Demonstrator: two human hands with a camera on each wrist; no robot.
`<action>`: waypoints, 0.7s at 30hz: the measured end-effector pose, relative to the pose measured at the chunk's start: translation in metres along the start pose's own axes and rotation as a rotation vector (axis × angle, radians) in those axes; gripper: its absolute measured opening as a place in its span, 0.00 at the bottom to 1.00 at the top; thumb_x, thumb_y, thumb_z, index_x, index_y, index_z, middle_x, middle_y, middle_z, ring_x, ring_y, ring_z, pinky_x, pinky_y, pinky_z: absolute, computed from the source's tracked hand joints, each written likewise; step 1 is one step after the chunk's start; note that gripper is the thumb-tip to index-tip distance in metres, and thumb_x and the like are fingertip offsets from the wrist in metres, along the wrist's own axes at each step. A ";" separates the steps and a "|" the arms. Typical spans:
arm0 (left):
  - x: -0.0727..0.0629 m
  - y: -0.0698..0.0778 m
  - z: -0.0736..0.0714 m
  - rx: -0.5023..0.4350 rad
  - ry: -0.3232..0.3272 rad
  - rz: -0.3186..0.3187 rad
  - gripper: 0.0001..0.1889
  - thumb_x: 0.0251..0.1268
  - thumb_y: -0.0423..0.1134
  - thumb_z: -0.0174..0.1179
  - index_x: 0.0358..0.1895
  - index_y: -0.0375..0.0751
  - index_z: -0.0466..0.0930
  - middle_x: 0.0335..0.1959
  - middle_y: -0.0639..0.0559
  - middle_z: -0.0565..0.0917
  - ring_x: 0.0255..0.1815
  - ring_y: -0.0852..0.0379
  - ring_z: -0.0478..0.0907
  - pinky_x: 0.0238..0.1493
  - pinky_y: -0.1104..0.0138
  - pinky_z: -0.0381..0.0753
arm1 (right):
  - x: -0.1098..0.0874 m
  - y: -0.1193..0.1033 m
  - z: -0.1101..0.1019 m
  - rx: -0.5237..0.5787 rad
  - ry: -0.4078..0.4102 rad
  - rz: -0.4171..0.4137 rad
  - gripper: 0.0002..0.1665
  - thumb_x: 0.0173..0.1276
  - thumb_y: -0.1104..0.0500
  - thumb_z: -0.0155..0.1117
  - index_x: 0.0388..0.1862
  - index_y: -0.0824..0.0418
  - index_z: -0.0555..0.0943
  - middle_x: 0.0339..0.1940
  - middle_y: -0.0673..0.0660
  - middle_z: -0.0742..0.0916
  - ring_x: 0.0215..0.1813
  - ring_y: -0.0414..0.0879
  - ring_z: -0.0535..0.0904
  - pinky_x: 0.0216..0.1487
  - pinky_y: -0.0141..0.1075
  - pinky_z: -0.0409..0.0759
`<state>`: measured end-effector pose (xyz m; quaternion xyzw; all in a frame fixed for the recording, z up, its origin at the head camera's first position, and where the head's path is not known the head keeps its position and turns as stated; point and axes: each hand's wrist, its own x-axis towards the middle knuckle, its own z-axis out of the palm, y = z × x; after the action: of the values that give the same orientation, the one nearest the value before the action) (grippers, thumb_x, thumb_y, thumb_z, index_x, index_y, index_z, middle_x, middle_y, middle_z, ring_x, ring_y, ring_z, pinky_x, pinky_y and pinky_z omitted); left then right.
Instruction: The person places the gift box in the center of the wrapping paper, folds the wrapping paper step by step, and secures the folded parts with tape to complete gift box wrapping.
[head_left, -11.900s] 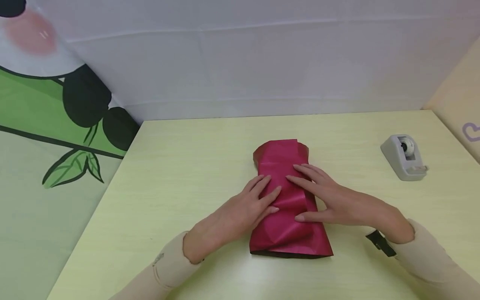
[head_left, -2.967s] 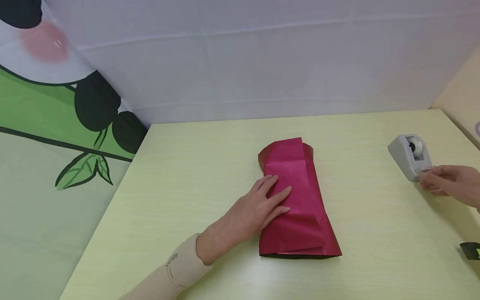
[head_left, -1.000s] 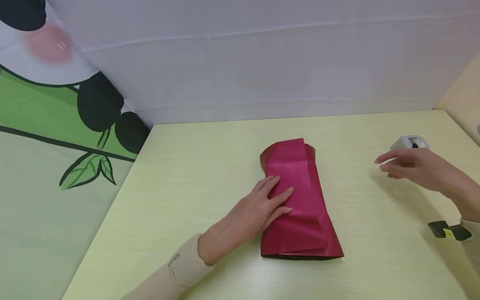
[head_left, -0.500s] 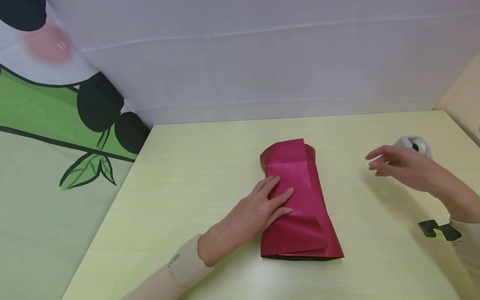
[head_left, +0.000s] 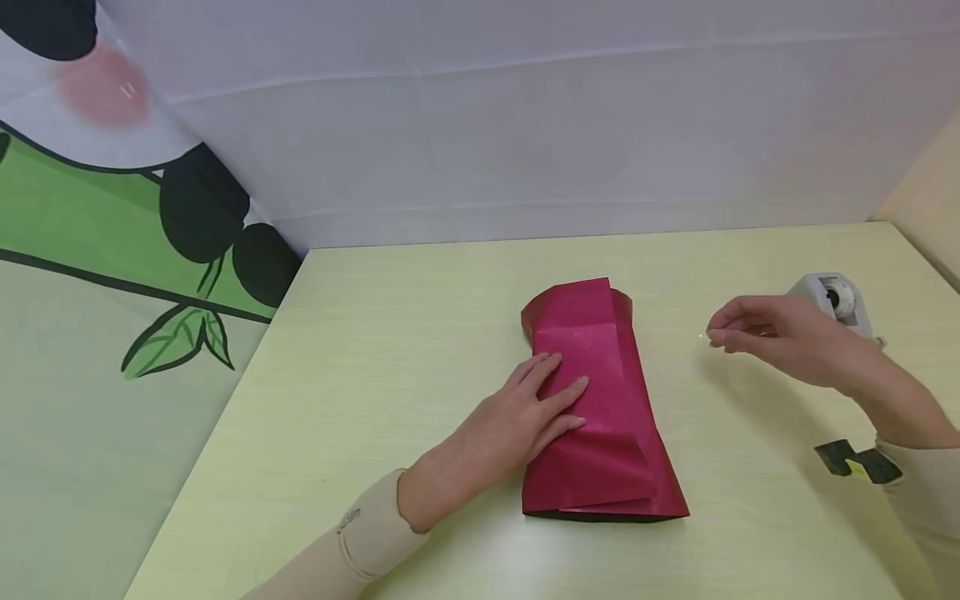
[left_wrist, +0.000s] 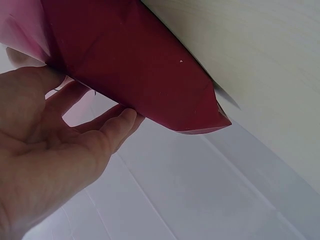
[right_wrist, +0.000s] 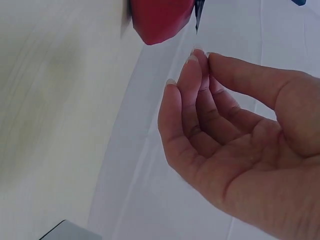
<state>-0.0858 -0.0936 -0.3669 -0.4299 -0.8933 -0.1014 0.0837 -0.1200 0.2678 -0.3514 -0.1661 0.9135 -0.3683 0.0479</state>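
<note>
A crimson paper wrap [head_left: 592, 392], folded into a tube with overlapping flaps, lies on the table; its near end flares and shows a dark opening. My left hand [head_left: 498, 429] rests on its left side with fingers spread and fairly straight. To the right of the wrap and above the table, my right hand [head_left: 795, 342] pinches a tiny clear piece of tape [head_left: 702, 336] between thumb and fingertips. Most of the tape is too small and transparent to make out. In the right wrist view, the thumb of the right hand [right_wrist: 235, 125] meets the fingertips.
Behind my right hand stands a grey tape dispenser [head_left: 806, 287] with a white roll, partly covered by the hand. The pale wooden table [head_left: 375, 350] meets a white cloth backdrop [head_left: 480, 125] at its far edge. A printed cloth [head_left: 187, 275] hangs at left.
My right hand left the wrap, reached the dispenser's cutter, then came away leftward with the tape and moved nearer the wrap. The left hand stayed resting on the wrap.
</note>
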 end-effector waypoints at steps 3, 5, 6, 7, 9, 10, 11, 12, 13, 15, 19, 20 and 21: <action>0.000 0.000 0.000 0.001 0.003 0.003 0.25 0.76 0.49 0.61 0.70 0.44 0.77 0.69 0.35 0.72 0.72 0.41 0.68 0.54 0.62 0.85 | 0.001 -0.005 0.002 -0.002 -0.013 -0.001 0.06 0.74 0.66 0.65 0.47 0.61 0.84 0.38 0.50 0.88 0.39 0.36 0.83 0.40 0.27 0.79; 0.000 0.000 0.000 0.002 0.004 0.003 0.25 0.76 0.49 0.61 0.70 0.44 0.77 0.69 0.35 0.72 0.72 0.41 0.68 0.54 0.62 0.85 | 0.002 -0.009 0.004 -0.004 -0.020 0.001 0.06 0.74 0.64 0.66 0.47 0.59 0.84 0.39 0.50 0.88 0.40 0.37 0.84 0.41 0.27 0.80; 0.000 0.000 0.000 -0.004 0.005 0.001 0.25 0.76 0.48 0.62 0.70 0.44 0.77 0.69 0.35 0.72 0.72 0.41 0.68 0.54 0.61 0.85 | 0.002 -0.011 0.004 -0.004 -0.023 -0.001 0.06 0.74 0.63 0.66 0.48 0.58 0.84 0.39 0.50 0.88 0.40 0.38 0.84 0.41 0.27 0.80; 0.000 0.000 0.001 -0.003 0.006 0.002 0.25 0.76 0.48 0.62 0.70 0.44 0.77 0.69 0.35 0.72 0.72 0.41 0.68 0.53 0.61 0.85 | 0.002 -0.012 0.005 0.001 -0.026 -0.003 0.06 0.74 0.63 0.66 0.48 0.57 0.84 0.39 0.50 0.88 0.41 0.38 0.84 0.42 0.27 0.80; 0.000 0.000 0.001 -0.001 0.009 0.002 0.25 0.76 0.48 0.62 0.70 0.44 0.78 0.69 0.35 0.72 0.72 0.41 0.68 0.53 0.61 0.85 | 0.003 -0.015 0.006 0.010 -0.032 -0.017 0.06 0.74 0.63 0.66 0.47 0.57 0.84 0.39 0.50 0.88 0.41 0.38 0.84 0.42 0.28 0.80; 0.000 0.000 0.001 0.001 0.010 0.003 0.25 0.76 0.48 0.62 0.70 0.44 0.78 0.69 0.35 0.72 0.72 0.41 0.68 0.53 0.61 0.86 | 0.003 -0.016 0.007 0.015 -0.032 -0.021 0.06 0.74 0.63 0.66 0.47 0.56 0.84 0.39 0.49 0.87 0.41 0.38 0.84 0.42 0.28 0.80; 0.000 -0.001 0.002 0.006 0.014 0.005 0.24 0.76 0.48 0.62 0.70 0.44 0.78 0.69 0.35 0.72 0.72 0.41 0.68 0.53 0.62 0.86 | 0.003 -0.018 0.008 0.020 -0.035 -0.029 0.06 0.74 0.64 0.66 0.47 0.56 0.84 0.39 0.49 0.87 0.41 0.38 0.84 0.42 0.28 0.80; 0.000 -0.001 0.002 0.008 0.019 0.008 0.24 0.76 0.48 0.62 0.70 0.44 0.78 0.69 0.35 0.72 0.72 0.41 0.68 0.52 0.62 0.86 | 0.004 -0.019 0.008 0.026 -0.040 -0.040 0.06 0.74 0.64 0.65 0.47 0.56 0.85 0.39 0.48 0.87 0.41 0.39 0.84 0.42 0.28 0.81; 0.000 -0.001 0.002 0.012 0.021 0.009 0.24 0.76 0.48 0.62 0.70 0.44 0.78 0.69 0.35 0.72 0.72 0.41 0.68 0.52 0.62 0.86 | 0.004 -0.020 0.009 0.034 -0.041 -0.051 0.06 0.74 0.64 0.65 0.47 0.56 0.85 0.38 0.48 0.87 0.41 0.39 0.84 0.42 0.28 0.81; 0.000 -0.001 0.002 0.012 0.023 0.009 0.24 0.76 0.48 0.62 0.70 0.45 0.78 0.69 0.35 0.72 0.72 0.41 0.68 0.52 0.62 0.86 | 0.005 -0.023 0.011 0.043 -0.046 -0.065 0.06 0.74 0.64 0.65 0.46 0.54 0.85 0.38 0.47 0.88 0.41 0.41 0.85 0.42 0.28 0.81; 0.000 0.000 0.001 0.011 0.014 0.001 0.24 0.76 0.49 0.61 0.70 0.45 0.78 0.69 0.35 0.72 0.72 0.41 0.68 0.52 0.61 0.86 | 0.007 -0.029 0.015 0.056 -0.062 -0.068 0.06 0.74 0.63 0.66 0.47 0.55 0.85 0.38 0.48 0.88 0.41 0.42 0.84 0.43 0.30 0.81; 0.000 0.000 0.001 0.017 0.013 0.000 0.24 0.76 0.49 0.61 0.70 0.45 0.78 0.69 0.35 0.72 0.72 0.41 0.68 0.52 0.61 0.86 | 0.008 -0.030 0.015 0.059 -0.069 -0.064 0.06 0.74 0.63 0.66 0.47 0.55 0.85 0.38 0.49 0.88 0.41 0.42 0.84 0.43 0.30 0.82; 0.000 0.000 0.001 0.018 0.009 -0.002 0.25 0.76 0.49 0.61 0.70 0.45 0.78 0.69 0.36 0.72 0.72 0.41 0.68 0.52 0.61 0.86 | 0.009 -0.031 0.016 0.060 -0.073 -0.059 0.06 0.74 0.63 0.66 0.47 0.56 0.85 0.39 0.49 0.88 0.41 0.42 0.84 0.43 0.30 0.82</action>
<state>-0.0861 -0.0930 -0.3679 -0.4279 -0.8941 -0.0953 0.0913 -0.1163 0.2333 -0.3411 -0.2045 0.8945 -0.3903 0.0750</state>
